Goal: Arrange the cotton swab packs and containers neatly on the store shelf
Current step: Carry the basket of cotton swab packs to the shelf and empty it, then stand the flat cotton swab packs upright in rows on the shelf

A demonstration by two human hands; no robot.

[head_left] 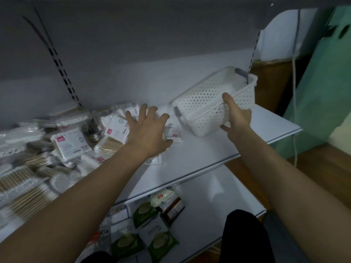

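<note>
A: Cotton swab packs [68, 143], left of frame?
B: Jumbled on the shelf [266, 128]. Light, slippery film; probably best pinched by an edge. Left hand [148, 131], centre, spreads its fingers over them, holding nothing.
A: Right of centre?
B: Right hand [239, 118] grips the tilted perforated basket [201, 103] by its wall; it looks stiff and light.

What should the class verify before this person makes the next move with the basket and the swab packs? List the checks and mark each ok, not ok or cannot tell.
1. Grip on the basket: the right hand holds the white basket by its near wall. Ok.
2. Basket level: it is tilted, not flat on the shelf. Not ok.
3. Other hand free: the left hand is spread open over the packs and holds nothing. Ok.
4. Packs in order: the swab packs lie in a jumbled heap on the left. Not ok.
5. Room for the basket: the right part of the shelf is bare. Ok.
6. Basket contents: the inside is unclear. Cannot tell.
</note>
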